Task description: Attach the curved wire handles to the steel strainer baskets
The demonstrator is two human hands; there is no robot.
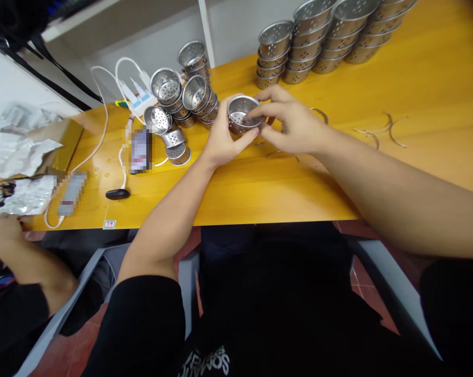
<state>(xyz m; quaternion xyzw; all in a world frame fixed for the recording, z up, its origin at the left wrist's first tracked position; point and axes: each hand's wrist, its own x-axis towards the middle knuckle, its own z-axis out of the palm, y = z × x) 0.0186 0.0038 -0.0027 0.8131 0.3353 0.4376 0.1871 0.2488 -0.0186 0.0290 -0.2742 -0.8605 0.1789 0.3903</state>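
Just above the table, my left hand (226, 139) is closed around a small perforated metal cup (238, 118), its mouth tilted toward me. My right hand (285, 120) grips the cup's right side near the rim, with a finger reaching over the opening. Anything pinched between those right fingers is too small to make out. Thin curved metal wires (395, 131) lie on the table to the right, and more are partly hidden under my right forearm. Stacked and tipped perforated cups (197, 97) stand just left of my left hand.
Tall stacks of the same cups (275, 42) line the back right of the yellow table (260, 193). To the left are a phone (141, 152), a white power strip (142, 99), cables and plastic bags (20, 152). Another person's arm (32, 256) rests at the far left.
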